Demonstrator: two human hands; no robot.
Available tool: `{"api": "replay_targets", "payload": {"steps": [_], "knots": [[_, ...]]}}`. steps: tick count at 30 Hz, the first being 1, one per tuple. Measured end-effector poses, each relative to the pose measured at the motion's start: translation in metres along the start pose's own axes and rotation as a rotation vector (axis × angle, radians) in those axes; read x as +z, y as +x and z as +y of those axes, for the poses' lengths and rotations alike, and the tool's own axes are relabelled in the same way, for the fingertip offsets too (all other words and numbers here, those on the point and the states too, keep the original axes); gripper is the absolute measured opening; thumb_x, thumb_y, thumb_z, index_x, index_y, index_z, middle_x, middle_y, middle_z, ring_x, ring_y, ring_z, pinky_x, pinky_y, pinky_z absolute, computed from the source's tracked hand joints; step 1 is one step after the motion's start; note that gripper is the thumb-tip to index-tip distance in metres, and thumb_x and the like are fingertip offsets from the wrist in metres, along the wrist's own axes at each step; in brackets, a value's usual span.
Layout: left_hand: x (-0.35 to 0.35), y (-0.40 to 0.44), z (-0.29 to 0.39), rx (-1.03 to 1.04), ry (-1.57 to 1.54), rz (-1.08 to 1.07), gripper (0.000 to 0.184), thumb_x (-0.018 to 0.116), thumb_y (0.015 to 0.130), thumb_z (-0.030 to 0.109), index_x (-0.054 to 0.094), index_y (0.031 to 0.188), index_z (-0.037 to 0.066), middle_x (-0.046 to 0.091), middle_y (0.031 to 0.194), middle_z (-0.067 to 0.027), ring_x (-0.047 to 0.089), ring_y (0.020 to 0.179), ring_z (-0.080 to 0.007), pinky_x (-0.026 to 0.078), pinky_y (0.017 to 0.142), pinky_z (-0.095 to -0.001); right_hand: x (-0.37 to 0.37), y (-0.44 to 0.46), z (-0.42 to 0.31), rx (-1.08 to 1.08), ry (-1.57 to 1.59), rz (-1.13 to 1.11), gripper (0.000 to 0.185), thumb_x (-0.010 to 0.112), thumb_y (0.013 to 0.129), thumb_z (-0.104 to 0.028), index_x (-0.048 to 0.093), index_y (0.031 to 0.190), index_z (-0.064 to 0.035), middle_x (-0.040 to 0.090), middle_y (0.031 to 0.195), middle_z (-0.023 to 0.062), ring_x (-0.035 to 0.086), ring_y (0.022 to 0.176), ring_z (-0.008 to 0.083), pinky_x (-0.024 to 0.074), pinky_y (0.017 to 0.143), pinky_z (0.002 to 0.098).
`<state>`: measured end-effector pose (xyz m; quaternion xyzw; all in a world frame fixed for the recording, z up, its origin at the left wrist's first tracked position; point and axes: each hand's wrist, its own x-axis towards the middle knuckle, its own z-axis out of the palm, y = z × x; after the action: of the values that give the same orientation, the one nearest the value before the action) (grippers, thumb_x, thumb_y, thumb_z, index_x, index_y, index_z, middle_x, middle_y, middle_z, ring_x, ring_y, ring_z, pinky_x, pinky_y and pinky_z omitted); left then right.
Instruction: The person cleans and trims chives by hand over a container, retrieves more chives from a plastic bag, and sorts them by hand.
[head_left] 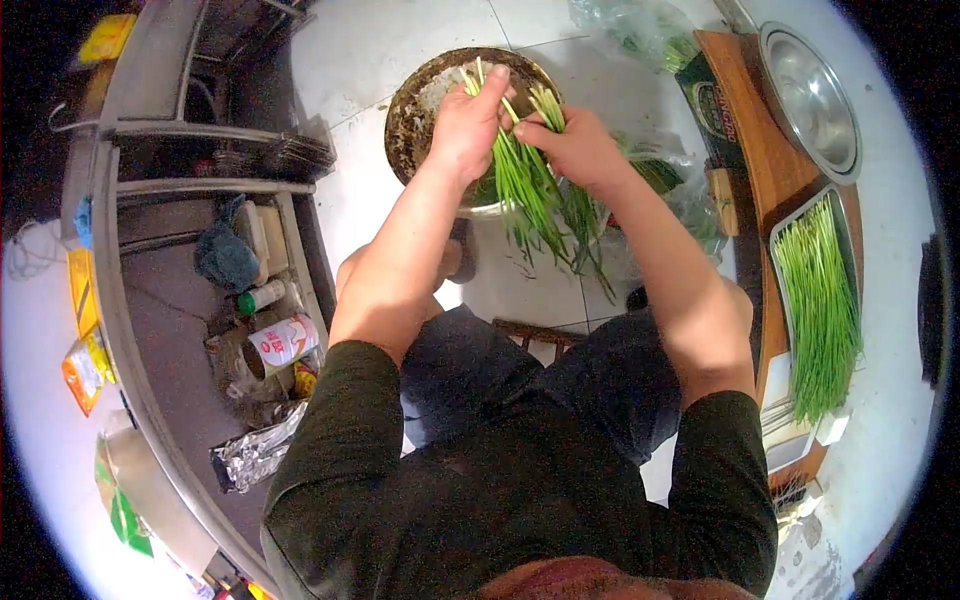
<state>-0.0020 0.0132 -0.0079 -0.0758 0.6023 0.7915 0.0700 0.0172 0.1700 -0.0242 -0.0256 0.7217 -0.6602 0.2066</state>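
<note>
My left hand (pixel 475 122) is closed around a bunch of green chives (pixel 525 190), pale cut ends up and leaves hanging down. Close beside it, my right hand (pixel 575 145) grips a second bundle, its whitish ends (pixel 546 102) sticking up past the thumb. The fingertips of both hands nearly meet between the bunches. Beneath my hands, a round basin (pixel 408 110) with a brown, scraped-looking inside sits on the floor. Part of its contents is hidden by my hands and the chives.
To the right, a wooden table (pixel 735 75) carries a steel bowl (pixel 812 95) and a metal tray (pixel 778 250) of long chives. Plastic bags (pixel 640 30) with greens lie on the tiled floor. A shelf (pixel 165 290) on the left holds a cloth, bottles and crumpled foil (pixel 255 450).
</note>
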Motion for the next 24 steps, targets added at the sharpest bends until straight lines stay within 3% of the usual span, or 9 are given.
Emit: {"api": "replay_targets", "payload": {"steps": [3, 4, 7, 8, 11, 15, 20, 22, 24], "knots": [[0.002, -0.008, 0.009, -0.014, -0.073, 0.039, 0.03, 0.064, 0.092, 0.035, 0.058, 0.086, 0.007, 0.057, 0.075, -0.0013, 0.049, 0.061, -0.0109, 0.041, 0.056, -0.0258, 0.011, -0.017, -0.01, -0.064, -0.067, 0.065, 0.044, 0.075, 0.078, -0.035, 0.062, 0.107, -0.0047, 0.061, 0.079, 0.0007, 0.051, 0.059, 0.0082, 0.0412, 0.05, 0.0252], [0.004, -0.011, 0.012, -0.018, -0.087, 0.055, 0.03, 0.063, 0.092, 0.035, 0.058, 0.086, 0.007, 0.057, 0.076, -0.0014, 0.049, 0.062, -0.0111, 0.042, 0.057, -0.0259, 0.012, -0.02, -0.01, -0.065, -0.113, 0.046, 0.056, 0.08, 0.072, -0.037, 0.058, 0.111, -0.0035, 0.063, 0.083, 0.0035, 0.057, 0.067, 0.0143, 0.0481, 0.061, 0.0298], [0.007, -0.022, 0.022, 0.022, -0.187, 0.006, 0.03, 0.061, 0.094, 0.035, 0.056, 0.085, 0.007, 0.056, 0.076, -0.002, 0.051, 0.066, -0.0134, 0.044, 0.06, -0.0281, 0.021, -0.04, -0.01, -0.334, -0.317, 0.142, 0.062, 0.083, 0.069, -0.034, 0.053, 0.113, -0.0029, 0.064, 0.084, 0.0075, 0.062, 0.077, 0.0209, 0.0501, 0.074, 0.0336], [0.009, -0.027, 0.025, 0.033, -0.224, 0.005, 0.03, 0.06, 0.094, 0.036, 0.056, 0.085, 0.008, 0.056, 0.076, -0.0021, 0.051, 0.066, -0.0139, 0.045, 0.06, -0.0285, 0.021, -0.048, -0.014, -0.291, -0.386, 0.146, 0.063, 0.083, 0.069, -0.03, 0.049, 0.115, -0.0041, 0.067, 0.09, 0.0126, 0.065, 0.087, 0.0258, 0.049, 0.082, 0.0351], [0.015, -0.04, 0.042, 0.021, -0.328, -0.012, 0.032, 0.058, 0.095, 0.037, 0.053, 0.084, 0.008, 0.054, 0.075, -0.0031, 0.052, 0.067, -0.0173, 0.047, 0.063, -0.032, 0.025, -0.067, -0.024, -0.271, -0.373, 0.146, 0.058, 0.081, 0.071, -0.027, 0.05, 0.115, -0.0061, 0.069, 0.096, 0.0152, 0.066, 0.089, 0.0251, 0.0492, 0.082, 0.035], [0.03, -0.054, 0.064, -0.004, -0.352, 0.015, 0.035, 0.057, 0.095, 0.037, 0.049, 0.082, 0.006, 0.054, 0.073, -0.0072, 0.054, 0.063, -0.021, 0.048, 0.061, -0.0348, 0.024, -0.088, -0.045, -0.38, -0.557, 0.156, 0.059, 0.075, 0.076, -0.037, 0.051, 0.124, -0.0105, 0.067, 0.1, 0.0189, 0.066, 0.091, 0.0349, 0.0513, 0.079, 0.0406], [0.047, -0.067, 0.099, 0.063, -0.357, -0.179, 0.038, 0.052, 0.096, 0.044, 0.046, 0.077, 0.012, 0.045, 0.071, -0.0022, 0.044, 0.069, -0.019, 0.042, 0.073, -0.0352, 0.014, -0.11, -0.069, -0.651, -0.679, 0.339, 0.053, 0.066, 0.08, -0.043, 0.054, 0.121, -0.012, 0.067, 0.078, 0.0177, 0.066, 0.073, 0.0377, 0.0531, 0.064, 0.0476], [0.066, -0.074, 0.119, 0.098, -0.394, -0.274, 0.041, 0.054, 0.093, 0.05, 0.046, 0.082, 0.011, 0.045, 0.078, -0.0035, 0.045, 0.076, -0.0208, 0.042, 0.075, -0.0365, 0.001, -0.124, -0.088, -0.672, -0.624, 0.351, 0.046, 0.065, 0.08, -0.037, 0.056, 0.117, -0.0098, 0.067, 0.079, 0.0175, 0.065, 0.074, 0.0387, 0.0526, 0.065, 0.0478], [0.088, -0.085, 0.139, 0.157, -0.406, -0.34, 0.059, 0.045, 0.092, 0.061, 0.052, 0.107, 0.004, 0.055, 0.104, -0.0122, 0.051, 0.101, -0.0271, 0.041, 0.091, -0.0411, -0.024, -0.136, -0.107, -0.696, -0.592, 0.383, 0.044, 0.065, 0.08, -0.036, 0.058, 0.113, -0.0084, 0.066, 0.083, 0.019, 0.065, 0.078, 0.0383, 0.0523, 0.069, 0.0471]]}}
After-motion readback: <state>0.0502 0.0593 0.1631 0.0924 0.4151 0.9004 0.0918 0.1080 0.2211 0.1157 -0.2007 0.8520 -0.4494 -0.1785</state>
